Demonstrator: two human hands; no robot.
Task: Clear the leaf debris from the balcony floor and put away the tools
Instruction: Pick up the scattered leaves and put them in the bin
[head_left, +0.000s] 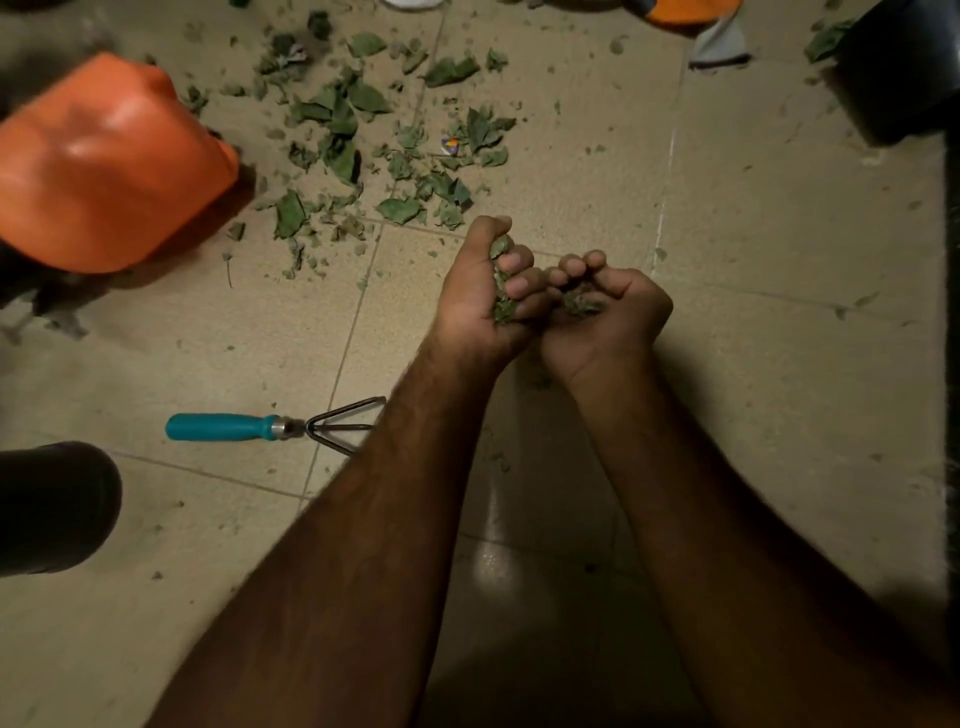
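Crumpled leaf bits are gripped tight in both fists, left hand and right hand pressed side by side. More leaf debris is scattered on the tiled floor at 11 o'clock from the hands. The teal-handled hand rake is laid flat at 8 o'clock, its tines partly hidden by the left forearm.

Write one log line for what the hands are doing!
left hand: grips leaves | right hand: grips leaves | hand rake: on floor, untouched | leaf debris: scattered on floor
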